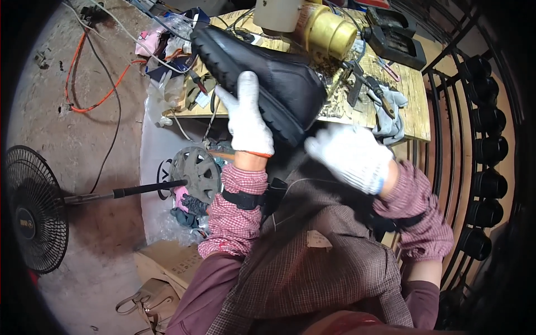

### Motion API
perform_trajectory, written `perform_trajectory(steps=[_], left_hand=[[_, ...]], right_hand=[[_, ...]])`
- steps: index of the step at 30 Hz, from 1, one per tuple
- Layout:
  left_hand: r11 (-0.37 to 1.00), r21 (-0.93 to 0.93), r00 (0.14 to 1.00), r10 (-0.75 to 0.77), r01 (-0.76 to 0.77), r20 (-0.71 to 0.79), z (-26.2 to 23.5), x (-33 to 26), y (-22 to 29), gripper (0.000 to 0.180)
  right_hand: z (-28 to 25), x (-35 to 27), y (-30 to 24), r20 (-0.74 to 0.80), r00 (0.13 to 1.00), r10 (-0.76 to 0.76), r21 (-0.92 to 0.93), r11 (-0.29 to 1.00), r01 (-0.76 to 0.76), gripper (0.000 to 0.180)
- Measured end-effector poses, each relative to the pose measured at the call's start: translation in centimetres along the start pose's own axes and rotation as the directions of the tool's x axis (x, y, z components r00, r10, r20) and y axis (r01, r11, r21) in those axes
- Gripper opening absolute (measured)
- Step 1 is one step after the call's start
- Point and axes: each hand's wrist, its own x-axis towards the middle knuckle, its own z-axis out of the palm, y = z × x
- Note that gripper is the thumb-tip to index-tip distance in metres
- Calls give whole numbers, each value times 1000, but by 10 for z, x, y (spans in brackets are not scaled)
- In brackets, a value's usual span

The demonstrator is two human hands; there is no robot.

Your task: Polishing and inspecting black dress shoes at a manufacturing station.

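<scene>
A cluttered wooden table [416, 95] stands at the far side over a concrete floor [72, 156], a black fan [33, 209] lying at left. Above the table's near edge hangs a black boot [279, 78] with a thick ridged sole, tilted. The gloved left hand [248, 114] grips its sole; the gloved right hand [349, 156] cups the near end.

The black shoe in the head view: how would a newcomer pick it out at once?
Start at the cluttered wooden workbench at the top. In front of it, both white-gloved hands, left hand and right hand, hold up the black shoe. It alone shows a ridged sole turned upward.
</scene>
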Motion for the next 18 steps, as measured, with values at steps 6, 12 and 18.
perform_trajectory(steps=[6, 12, 18], left_hand=[[924, -371, 994, -104, 90, -16, 0, 55, 8, 120], [914, -392, 991, -127, 101, -39, 20, 77, 3, 131], [915, -401, 996, -78, 55, -42, 31, 81, 9, 129]], right_hand=[[1, -115, 4, 426, 862, 275, 567, 661, -491, 15], [5, -172, -28, 335, 573, 748, 538, 347, -768, 35], [9, -174, -34, 265, 483, 835, 652, 214, -728, 54]])
